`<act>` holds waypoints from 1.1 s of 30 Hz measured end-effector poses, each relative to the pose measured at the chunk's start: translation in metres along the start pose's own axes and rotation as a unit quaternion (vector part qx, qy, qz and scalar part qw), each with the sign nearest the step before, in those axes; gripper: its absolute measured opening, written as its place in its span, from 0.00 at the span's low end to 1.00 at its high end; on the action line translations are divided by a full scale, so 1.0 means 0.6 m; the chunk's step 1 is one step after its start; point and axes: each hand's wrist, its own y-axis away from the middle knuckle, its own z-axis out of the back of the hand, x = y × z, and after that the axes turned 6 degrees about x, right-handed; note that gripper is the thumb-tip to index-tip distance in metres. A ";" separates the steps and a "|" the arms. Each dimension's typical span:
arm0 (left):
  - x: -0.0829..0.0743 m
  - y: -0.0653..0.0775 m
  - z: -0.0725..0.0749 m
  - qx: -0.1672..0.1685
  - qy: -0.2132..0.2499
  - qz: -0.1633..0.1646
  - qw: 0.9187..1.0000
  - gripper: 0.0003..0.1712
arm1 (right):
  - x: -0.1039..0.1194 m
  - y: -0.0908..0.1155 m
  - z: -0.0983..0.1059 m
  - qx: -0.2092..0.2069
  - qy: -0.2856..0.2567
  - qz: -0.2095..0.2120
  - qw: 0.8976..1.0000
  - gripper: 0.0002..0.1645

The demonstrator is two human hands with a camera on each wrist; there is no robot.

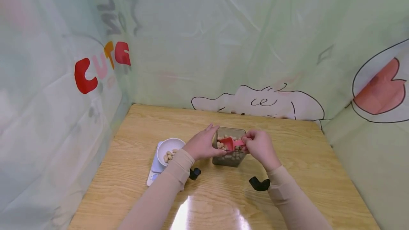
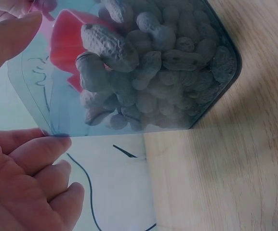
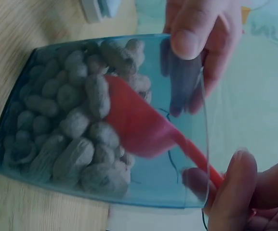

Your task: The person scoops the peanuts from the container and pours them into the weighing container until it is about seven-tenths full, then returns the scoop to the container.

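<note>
A see-through, dark-tinted container [image 1: 225, 161] partly filled with unshelled peanuts [image 2: 110, 48] stands on the table in front of me. My left hand [image 1: 202, 144] grips its left side near the rim, thumb on the near side and fingers on the far side. Over the right rim, my right hand [image 1: 261, 149] pinches the handle of a red plastic scoop [image 3: 139, 120]. The scoop's bowl lies inside the container, dug partly into the peanuts. In the right wrist view, peanuts hide its lower edge; whether any are in it I cannot tell.
Left of the container, a white bowl [image 1: 171, 142] holding several peanuts [image 1: 168, 156] sits on a white digital scale [image 1: 154, 174]. My left forearm partly covers both. Printed curtains [image 1: 204, 45] enclose the wooden table [image 1: 287, 201] at the back and sides.
</note>
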 end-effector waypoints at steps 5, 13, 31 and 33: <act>0.000 -0.001 0.000 -0.002 0.000 -0.003 1.000 0.62 | -0.006 0.005 -0.001 -0.008 0.073 0.057 0.996 0.11; -0.002 0.000 0.000 -0.002 -0.006 0.000 1.000 0.63 | -0.019 0.002 0.006 -0.004 0.161 0.167 0.973 0.10; 0.004 0.000 -0.001 -0.002 0.002 0.001 1.000 0.62 | 0.001 -0.014 -0.002 0.031 -0.085 -0.046 0.995 0.15; 0.003 0.000 -0.001 -0.001 0.004 -0.002 1.000 0.62 | 0.000 -0.013 -0.001 0.031 -0.092 -0.051 0.994 0.15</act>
